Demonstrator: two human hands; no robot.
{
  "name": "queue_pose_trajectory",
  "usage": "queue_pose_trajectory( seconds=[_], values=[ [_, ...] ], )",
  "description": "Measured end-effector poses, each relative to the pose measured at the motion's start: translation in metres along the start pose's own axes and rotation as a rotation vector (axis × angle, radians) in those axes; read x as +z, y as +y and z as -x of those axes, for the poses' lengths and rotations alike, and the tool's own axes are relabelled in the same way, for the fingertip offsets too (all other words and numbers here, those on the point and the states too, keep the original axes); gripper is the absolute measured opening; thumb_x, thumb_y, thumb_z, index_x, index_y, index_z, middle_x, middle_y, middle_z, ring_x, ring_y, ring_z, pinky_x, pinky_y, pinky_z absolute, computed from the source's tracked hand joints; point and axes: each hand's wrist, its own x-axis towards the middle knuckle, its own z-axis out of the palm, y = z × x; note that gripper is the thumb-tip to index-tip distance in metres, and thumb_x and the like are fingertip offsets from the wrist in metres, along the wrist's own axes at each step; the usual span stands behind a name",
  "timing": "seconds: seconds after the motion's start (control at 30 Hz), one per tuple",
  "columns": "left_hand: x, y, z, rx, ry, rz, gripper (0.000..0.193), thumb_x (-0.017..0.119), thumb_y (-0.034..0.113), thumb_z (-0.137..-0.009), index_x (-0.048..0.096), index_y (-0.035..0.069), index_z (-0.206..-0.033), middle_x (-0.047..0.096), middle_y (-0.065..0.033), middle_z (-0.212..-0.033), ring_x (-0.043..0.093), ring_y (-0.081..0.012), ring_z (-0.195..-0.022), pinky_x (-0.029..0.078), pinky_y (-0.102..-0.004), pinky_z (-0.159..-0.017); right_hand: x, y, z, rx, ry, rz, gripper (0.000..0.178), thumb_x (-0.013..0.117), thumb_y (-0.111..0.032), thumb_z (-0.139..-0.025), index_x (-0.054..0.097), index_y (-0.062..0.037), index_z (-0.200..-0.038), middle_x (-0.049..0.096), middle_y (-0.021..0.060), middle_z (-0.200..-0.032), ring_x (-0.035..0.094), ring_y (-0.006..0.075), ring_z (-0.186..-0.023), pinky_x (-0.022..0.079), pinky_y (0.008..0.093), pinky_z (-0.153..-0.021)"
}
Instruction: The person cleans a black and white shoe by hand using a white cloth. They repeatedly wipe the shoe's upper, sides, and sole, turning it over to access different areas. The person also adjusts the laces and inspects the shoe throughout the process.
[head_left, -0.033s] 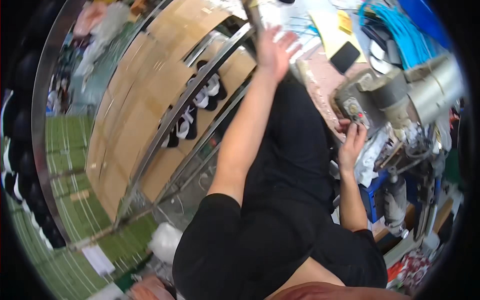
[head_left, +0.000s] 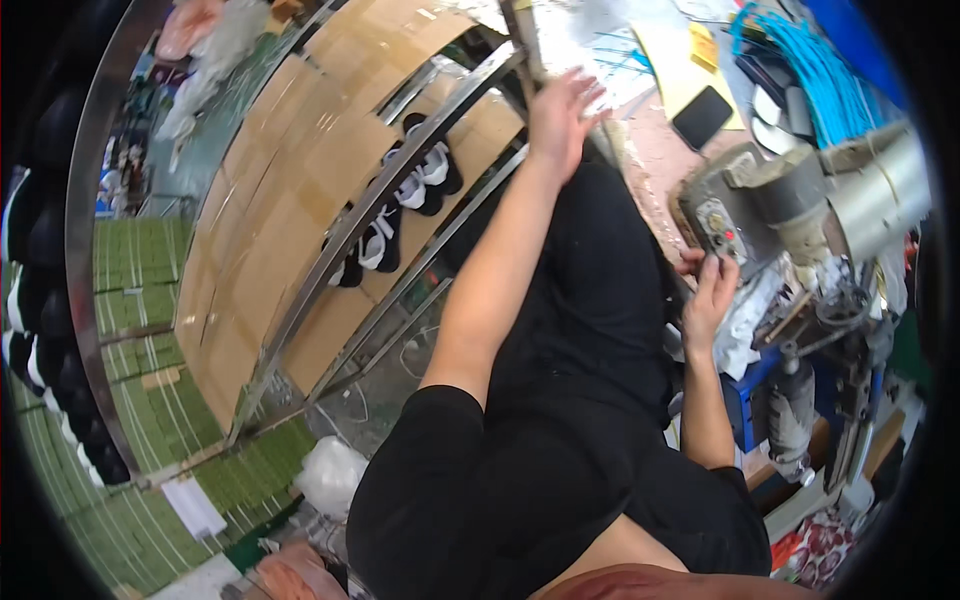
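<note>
My left hand [head_left: 562, 122] is raised above my left thigh, its fingers spread and holding nothing. It is near the metal bar [head_left: 480, 88] of a rack; whether it touches is unclear. My right hand [head_left: 708, 300] reaches up to a grey machine's control panel [head_left: 716, 222], which carries a red button or light [head_left: 730, 237]. Its fingers are drawn together round a small dark knob at the panel's lower end, which they partly cover. Black-and-white shoes [head_left: 412, 192] stand in a row on the rack's cardboard-covered shelf.
A dark phone [head_left: 702, 118] lies on yellow paper on the worktable, near a bundle of blue strips [head_left: 800, 75]. Cardboard [head_left: 270, 200] covers the rack at left. Green stacks [head_left: 140, 265] tied with white bands lie beyond. A metal cylinder [head_left: 880, 180] juts out at right.
The view has shifted slightly, with rack and table sliding right. My left hand has dropped a little relative to the rack, fingers still spread. My right hand stays at the panel.
</note>
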Motion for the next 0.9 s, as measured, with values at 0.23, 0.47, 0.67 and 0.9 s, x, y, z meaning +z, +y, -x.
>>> queue_pose_trajectory(
  seconds=[0.23, 0.47, 0.67, 0.9],
  values=[
    [-0.241, -0.023, 0.046, 0.384, 0.988, -1.908, 0.054, 0.076, 0.039, -0.083, 0.064, 0.004, -0.122, 0.055, -0.0189, -0.133, 0.045, -0.0376, -0.130, 0.035, -0.0587, -0.103, -0.022, 0.014, 0.037, 0.284, -0.128, 0.103, 0.027, 0.056, -0.014, -0.105, 0.054, -0.0002, -0.128, 0.073, 0.0137, -0.101, 0.068, 0.0130, -0.080, 0.054, 0.0263, -0.075],
    [-0.274, 0.017, 0.038, 0.117, 0.591, -2.187, 0.045, 0.080, 0.037, -0.081, 0.070, 0.008, -0.114, 0.052, -0.0210, -0.140, 0.045, -0.0393, -0.134, 0.033, -0.0626, -0.108, -0.014, 0.029, 0.044, 0.237, -0.207, 0.083, 0.017, 0.060, -0.004, -0.099, 0.059, -0.0007, -0.115, 0.061, 0.0064, -0.095, 0.059, 0.0114, -0.076, 0.051, 0.0257, -0.072],
    [-0.134, 0.044, 0.166, 0.457, 0.286, -1.816, 0.032, 0.082, 0.020, -0.081, 0.066, -0.003, -0.095, 0.055, -0.0298, -0.137, 0.062, -0.0468, -0.114, 0.053, -0.0462, -0.092, 0.016, -0.020, 0.023, -0.132, -0.347, 0.505, 0.012, 0.066, -0.006, -0.094, 0.055, -0.0005, -0.092, 0.054, 0.0093, -0.090, 0.053, 0.0185, -0.078, 0.045, 0.0304, -0.072],
    [-0.023, -0.009, 0.309, 0.390, -0.099, -1.531, 0.034, 0.092, 0.018, -0.068, 0.067, 0.002, -0.086, 0.059, -0.0273, -0.127, 0.067, -0.0421, -0.101, 0.058, -0.0415, -0.079, 0.031, -0.081, 0.016, -0.532, -0.665, 0.695, 0.040, 0.070, 0.003, -0.087, 0.064, -0.0043, -0.125, 0.063, 0.0138, -0.112, 0.065, 0.0253, -0.071, 0.052, 0.0361, -0.062]
  ],
)
